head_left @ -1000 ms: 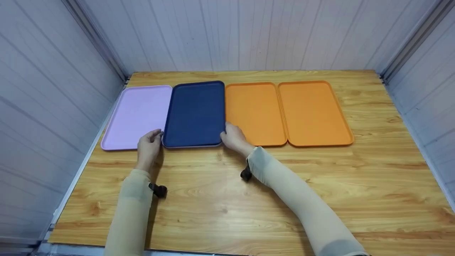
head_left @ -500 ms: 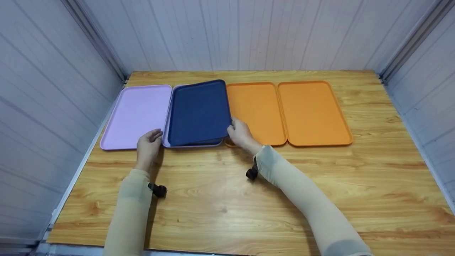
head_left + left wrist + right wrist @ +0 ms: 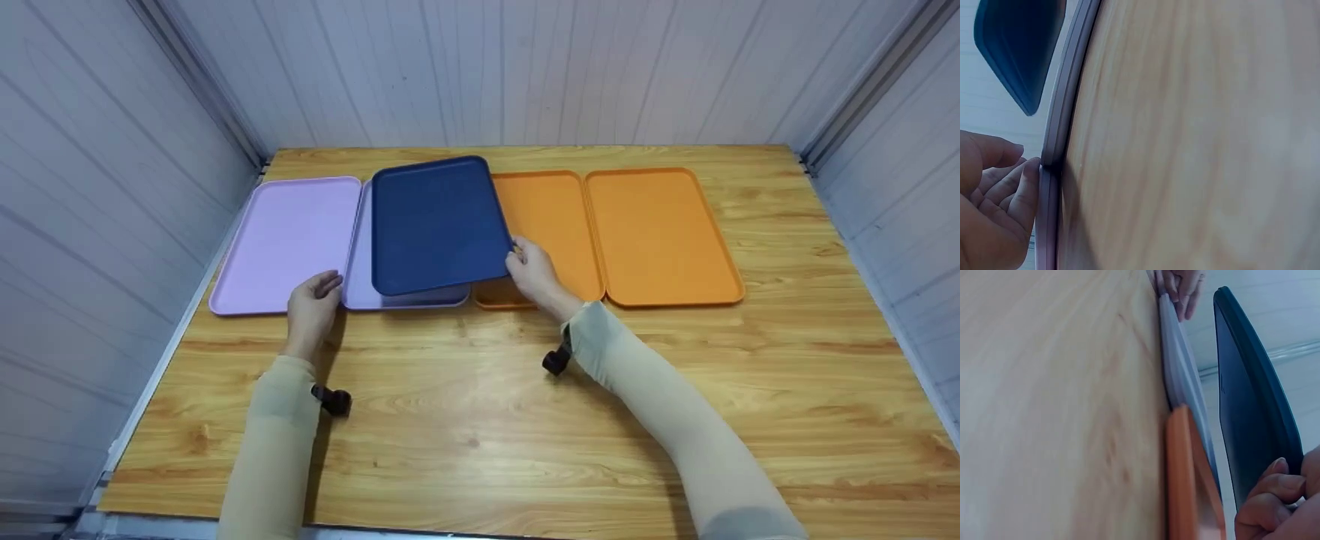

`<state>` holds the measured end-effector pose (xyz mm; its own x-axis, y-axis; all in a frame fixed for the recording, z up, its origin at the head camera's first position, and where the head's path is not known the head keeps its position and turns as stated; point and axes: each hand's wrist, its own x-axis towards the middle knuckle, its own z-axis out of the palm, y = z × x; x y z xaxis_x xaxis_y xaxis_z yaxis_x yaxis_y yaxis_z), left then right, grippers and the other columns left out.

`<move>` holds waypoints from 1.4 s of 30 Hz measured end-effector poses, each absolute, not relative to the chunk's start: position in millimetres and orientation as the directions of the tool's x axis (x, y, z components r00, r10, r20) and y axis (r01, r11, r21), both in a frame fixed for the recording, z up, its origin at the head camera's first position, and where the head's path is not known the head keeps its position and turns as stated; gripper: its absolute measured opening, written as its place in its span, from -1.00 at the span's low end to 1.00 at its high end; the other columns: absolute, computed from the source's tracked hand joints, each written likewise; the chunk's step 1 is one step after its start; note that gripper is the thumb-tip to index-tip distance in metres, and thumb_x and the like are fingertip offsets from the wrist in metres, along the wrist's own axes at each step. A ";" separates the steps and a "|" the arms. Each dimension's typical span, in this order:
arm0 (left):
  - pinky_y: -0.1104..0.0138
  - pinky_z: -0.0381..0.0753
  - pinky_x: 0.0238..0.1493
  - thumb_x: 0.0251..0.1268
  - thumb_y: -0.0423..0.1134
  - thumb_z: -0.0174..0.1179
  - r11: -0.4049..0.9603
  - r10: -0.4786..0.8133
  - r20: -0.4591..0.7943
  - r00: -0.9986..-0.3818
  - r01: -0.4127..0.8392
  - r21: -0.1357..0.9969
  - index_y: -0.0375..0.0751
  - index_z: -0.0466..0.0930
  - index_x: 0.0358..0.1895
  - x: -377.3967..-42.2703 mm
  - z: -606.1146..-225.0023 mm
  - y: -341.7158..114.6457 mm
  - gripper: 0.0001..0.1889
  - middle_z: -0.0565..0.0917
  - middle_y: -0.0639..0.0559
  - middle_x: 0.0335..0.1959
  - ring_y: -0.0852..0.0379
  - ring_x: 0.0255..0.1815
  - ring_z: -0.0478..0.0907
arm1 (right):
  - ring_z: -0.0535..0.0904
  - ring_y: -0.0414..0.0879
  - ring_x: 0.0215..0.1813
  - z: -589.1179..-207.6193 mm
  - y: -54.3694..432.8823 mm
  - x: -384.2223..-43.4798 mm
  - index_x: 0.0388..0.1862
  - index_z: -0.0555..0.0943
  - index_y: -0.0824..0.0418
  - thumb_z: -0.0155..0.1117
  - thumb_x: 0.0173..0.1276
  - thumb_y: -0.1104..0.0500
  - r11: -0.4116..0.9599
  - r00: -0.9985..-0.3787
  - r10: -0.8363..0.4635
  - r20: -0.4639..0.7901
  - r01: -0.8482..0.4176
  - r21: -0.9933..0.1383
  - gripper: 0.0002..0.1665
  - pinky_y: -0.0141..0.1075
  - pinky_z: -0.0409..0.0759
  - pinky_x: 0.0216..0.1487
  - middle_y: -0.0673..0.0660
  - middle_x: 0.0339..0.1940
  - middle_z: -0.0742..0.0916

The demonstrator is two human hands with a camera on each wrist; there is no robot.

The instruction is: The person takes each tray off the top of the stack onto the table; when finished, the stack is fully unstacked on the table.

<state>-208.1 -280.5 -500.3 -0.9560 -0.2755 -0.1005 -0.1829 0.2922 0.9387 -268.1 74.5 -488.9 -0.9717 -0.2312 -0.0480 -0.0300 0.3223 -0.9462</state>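
My right hand [image 3: 538,274] pinches the dark blue tray [image 3: 439,225] by its right edge, near the front corner. That tray is lifted and tilted above a purple tray [image 3: 358,259], which it partly hides, and overlaps the left orange tray [image 3: 536,199]. In the right wrist view, my fingers [image 3: 1275,495] curl round the blue tray's rim. My left hand [image 3: 312,311] is by the front edges of the two purple trays, where they meet. Its thumb and fingers are apart in the left wrist view, with fingertips [image 3: 1032,169] at the trays' rim and nothing held.
Another purple tray [image 3: 289,240] lies at the far left, and a second orange tray [image 3: 664,236] at the right end of the row. They lie on a wood-grain table [image 3: 450,420] with pale panelled walls [image 3: 480,75] at its back and sides.
My right hand has raised the blue tray and drawn it to the right, uncovering part of the purple tray beneath. My left hand has stayed almost still.
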 end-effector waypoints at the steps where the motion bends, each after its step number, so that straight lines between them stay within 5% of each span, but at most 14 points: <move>1: 0.30 0.34 0.35 0.43 -0.44 0.00 0.295 -0.275 -0.100 -0.956 -0.183 0.938 -0.48 0.37 0.31 -208.3 -500.5 -280.2 -0.58 0.51 -0.30 0.25 -0.05 0.33 0.41 | 0.36 0.04 0.39 -487.2 79.0 -268.2 0.50 0.15 0.38 -0.14 0.52 0.21 0.322 -0.972 -0.230 -0.041 -0.037 -0.946 -0.38 -0.22 0.45 0.25 0.31 0.45 0.35; 5: 0.29 0.34 0.36 0.43 -0.44 0.01 0.307 -0.272 -0.101 -0.957 -0.186 0.934 -0.47 0.38 0.31 -209.3 -501.1 -279.7 -0.58 0.51 -0.29 0.25 -0.04 0.33 0.41 | 0.41 0.04 0.35 -480.7 98.2 -269.1 0.49 0.18 0.37 -0.12 0.53 0.22 0.308 -0.976 -0.217 -0.026 -0.044 -0.950 -0.40 -0.19 0.48 0.21 0.32 0.40 0.42; 14: 0.29 0.33 0.36 0.42 -0.44 0.00 0.286 -0.278 -0.129 -0.952 -0.211 0.935 -0.47 0.35 0.33 -208.8 -500.4 -280.7 -0.56 0.49 -0.29 0.28 -0.04 0.35 0.38 | 0.62 -0.09 -0.10 -452.6 148.7 -260.0 0.45 0.19 0.48 -0.16 0.52 0.33 0.282 -0.980 -0.196 -0.013 -0.044 -0.958 -0.44 -0.50 0.49 -0.30 0.38 0.16 0.61; 17: 0.29 0.32 0.37 0.42 -0.44 0.00 0.278 -0.277 -0.143 -0.950 -0.222 0.935 -0.47 0.34 0.34 -209.6 -500.5 -282.5 -0.55 0.48 -0.29 0.28 -0.03 0.35 0.37 | 0.47 -0.26 -0.50 -464.4 168.9 -266.2 0.48 0.18 0.39 -0.14 0.54 0.27 0.260 -0.986 -0.165 -0.021 -0.023 -0.965 -0.43 -0.49 0.39 -0.51 0.27 -0.14 0.69; 20: 0.30 0.32 0.37 0.43 -0.44 0.01 0.275 -0.277 -0.147 -0.950 -0.225 0.935 -0.46 0.34 0.35 -209.6 -500.3 -283.9 -0.55 0.47 -0.28 0.29 -0.03 0.36 0.37 | 0.34 -0.34 -0.61 -468.7 186.2 -267.5 0.49 0.18 0.36 -0.14 0.55 0.26 0.204 -0.989 -0.144 -0.013 -0.017 -0.979 -0.43 -0.53 0.35 -0.58 0.18 -0.25 0.65; 30: 0.28 0.32 0.37 0.43 -0.42 0.01 0.293 -0.275 -0.139 -0.951 -0.221 0.930 -0.45 0.34 0.35 -206.7 -499.4 -285.4 -0.55 0.49 -0.28 0.28 -0.02 0.35 0.37 | 0.51 -0.28 -0.59 -462.0 249.8 -258.9 0.42 0.26 0.47 -0.18 0.53 0.32 0.093 -0.991 -0.109 0.073 -0.083 -0.992 -0.48 -0.51 0.36 -0.66 -0.01 -0.36 0.74; 42: 0.28 0.34 0.36 0.43 -0.43 -0.01 0.289 -0.279 -0.147 -0.949 -0.229 0.929 -0.44 0.34 0.35 -203.7 -496.7 -285.6 -0.55 0.48 -0.27 0.29 -0.01 0.35 0.37 | 0.27 -0.29 -0.79 -456.4 326.2 -240.8 0.47 0.15 0.47 -0.20 0.56 0.25 0.141 -0.998 -0.056 0.022 -0.030 -0.990 -0.43 -0.49 0.23 -0.79 -0.04 -0.54 0.70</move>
<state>-203.7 -285.6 -496.7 -0.9489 -0.2793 -0.1472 -0.2293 0.2892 0.9294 -240.8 326.2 -456.4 -0.9982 -0.0557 0.0225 -0.0301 0.1410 -0.9896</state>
